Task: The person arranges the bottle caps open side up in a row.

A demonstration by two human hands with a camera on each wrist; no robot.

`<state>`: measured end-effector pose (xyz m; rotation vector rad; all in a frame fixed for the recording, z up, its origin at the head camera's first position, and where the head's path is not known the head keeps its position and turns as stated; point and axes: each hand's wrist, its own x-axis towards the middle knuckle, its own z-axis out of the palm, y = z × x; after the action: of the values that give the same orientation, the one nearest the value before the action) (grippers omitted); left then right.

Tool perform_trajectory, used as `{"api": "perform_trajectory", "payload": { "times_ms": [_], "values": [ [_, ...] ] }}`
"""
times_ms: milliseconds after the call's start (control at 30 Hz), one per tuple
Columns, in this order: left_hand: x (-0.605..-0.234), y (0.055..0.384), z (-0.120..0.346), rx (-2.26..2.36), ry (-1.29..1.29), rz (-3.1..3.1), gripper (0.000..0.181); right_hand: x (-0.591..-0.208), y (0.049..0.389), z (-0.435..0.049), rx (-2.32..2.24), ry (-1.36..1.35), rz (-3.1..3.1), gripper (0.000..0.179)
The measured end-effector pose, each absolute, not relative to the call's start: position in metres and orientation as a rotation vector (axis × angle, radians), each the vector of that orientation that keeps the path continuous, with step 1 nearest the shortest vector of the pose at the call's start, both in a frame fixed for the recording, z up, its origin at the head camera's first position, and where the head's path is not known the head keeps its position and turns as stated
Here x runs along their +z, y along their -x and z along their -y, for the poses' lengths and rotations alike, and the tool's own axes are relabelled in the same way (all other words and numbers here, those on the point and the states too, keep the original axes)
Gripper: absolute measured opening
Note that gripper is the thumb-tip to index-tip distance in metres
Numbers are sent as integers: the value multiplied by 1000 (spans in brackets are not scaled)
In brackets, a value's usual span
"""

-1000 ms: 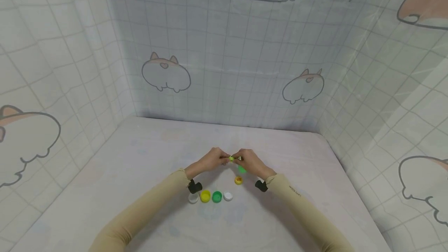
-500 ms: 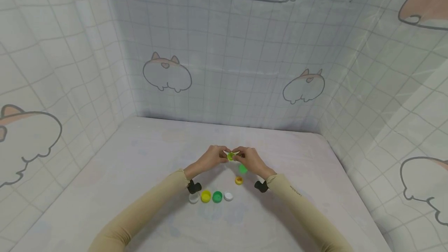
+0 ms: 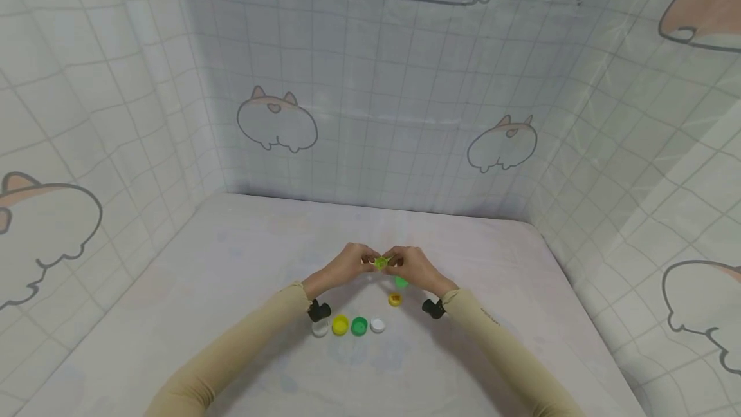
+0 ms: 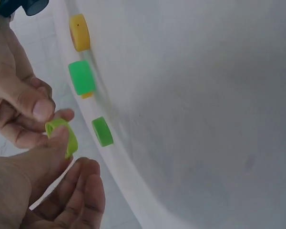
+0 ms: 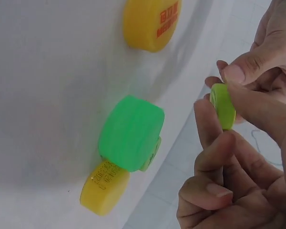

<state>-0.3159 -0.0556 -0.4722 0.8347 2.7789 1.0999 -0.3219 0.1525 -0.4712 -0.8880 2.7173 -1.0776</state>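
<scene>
A small yellow-green bottle cap (image 3: 380, 263) is held up between both hands, in the middle of the head view. My left hand (image 3: 350, 263) pinches it from the left, its thumb lying across the cap in the left wrist view. From the other side my right hand (image 3: 415, 268) grips it between thumb and forefinger; the other fingers curl loosely in the right wrist view. Below the right hand lies a bright green cap (image 5: 131, 133), partly hidden in the head view. Against it sits a yellow cap (image 5: 105, 186) with dark print, and a small green cap (image 5: 152, 152) shows behind.
An orange-yellow cap (image 3: 395, 299) with red print lies nearer the body. Closer still runs a row: a white cap (image 3: 320, 328), a yellow cap (image 3: 340, 325), a green cap (image 3: 359, 325) and another white cap (image 3: 377, 325). Cloth walls (image 3: 370, 147) enclose the pale table (image 3: 278, 230).
The yellow-green cap has tipped between the fingers, showing more of its round face than a second ago. Both hands rose slightly, then came down a little. The caps on the table stay put.
</scene>
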Motion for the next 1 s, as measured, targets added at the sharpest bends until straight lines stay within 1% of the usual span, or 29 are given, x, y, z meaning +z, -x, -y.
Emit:
{"api": "perform_trajectory", "payload": {
  "times_ms": [400, 1000],
  "values": [
    [-468, 314, 55, 1000, -930, -2735, 24, -469, 323, -154, -899, 1070, -2785, 21],
    [-466, 307, 53, 966, -954, -2743, 25, -466, 319, -155, -844, 1096, -2754, 22]
  ]
}}
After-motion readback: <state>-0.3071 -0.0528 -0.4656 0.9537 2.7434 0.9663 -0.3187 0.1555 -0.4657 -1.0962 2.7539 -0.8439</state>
